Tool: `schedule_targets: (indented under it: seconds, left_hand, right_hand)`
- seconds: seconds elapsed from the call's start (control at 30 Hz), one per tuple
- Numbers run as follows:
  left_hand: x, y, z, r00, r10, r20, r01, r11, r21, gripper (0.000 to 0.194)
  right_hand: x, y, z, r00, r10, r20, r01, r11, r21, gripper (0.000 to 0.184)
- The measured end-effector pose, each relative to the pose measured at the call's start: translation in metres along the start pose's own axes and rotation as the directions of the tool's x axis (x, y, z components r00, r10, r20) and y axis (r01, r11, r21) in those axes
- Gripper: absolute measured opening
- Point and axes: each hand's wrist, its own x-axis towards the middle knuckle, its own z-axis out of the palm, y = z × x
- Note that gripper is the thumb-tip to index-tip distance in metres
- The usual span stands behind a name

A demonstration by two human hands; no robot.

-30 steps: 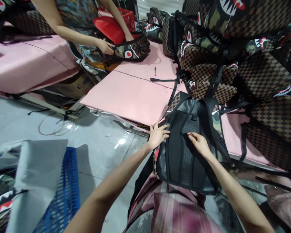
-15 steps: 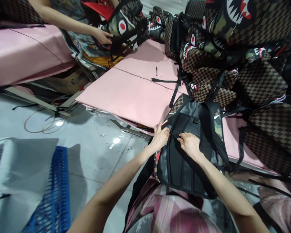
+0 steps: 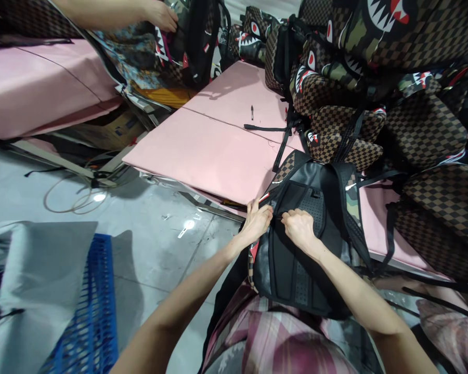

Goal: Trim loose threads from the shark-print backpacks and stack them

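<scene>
A black backpack (image 3: 300, 259) lies back-side up over the edge of the pink table (image 3: 203, 150), its lower end against my checked shirt. My left hand (image 3: 257, 222) grips the backpack's left edge, fingers curled on the seam. My right hand (image 3: 299, 228) is closed in a pinch on the black back panel, right beside the left hand; what it pinches is too small to make out. Two padded shoulder straps (image 3: 339, 192) run up from the panel.
A heap of brown checked and camouflage shark-mouth backpacks (image 3: 374, 88) fills the table's right and far side. A pen (image 3: 251, 112) lies on the pink top. Another person's hand (image 3: 159, 14) holds a backpack at the far left. A blue crate (image 3: 89, 311) stands on the floor.
My right hand has slid left across the back panel until it is next to my left hand. The other person has lifted their backpack up off the table.
</scene>
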Motion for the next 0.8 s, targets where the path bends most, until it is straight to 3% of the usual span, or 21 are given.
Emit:
schedule_targets:
  seconds: [0.17, 0.33, 0.7, 0.8]
  left_hand:
    - [0.000, -0.009, 0.003, 1.000, 0.001, -0.008, -0.002, 0.997, -0.074, 0.020]
    - [0.002, -0.014, 0.004, 1.000, 0.008, -0.004, -0.009, 0.995, -0.098, 0.021]
    - [0.005, -0.014, -0.011, 1.000, 0.008, -0.005, -0.008, 0.988, -0.151, 0.024]
    - [0.008, -0.017, -0.021, 1.000, -0.015, 0.013, 0.018, 0.967, -0.253, 0.025]
  right_hand:
    - [-0.004, 0.010, 0.001, 0.997, 0.075, 0.004, -0.075, 0.997, 0.009, 0.024]
    - [-0.006, 0.010, -0.002, 0.998, 0.063, 0.002, -0.063, 0.998, 0.009, 0.024]
    - [-0.005, 0.000, -0.008, 1.000, 0.020, 0.005, -0.020, 1.000, 0.010, 0.024]
    - [-0.001, -0.003, -0.007, 1.000, 0.014, 0.015, -0.015, 1.000, 0.021, 0.023]
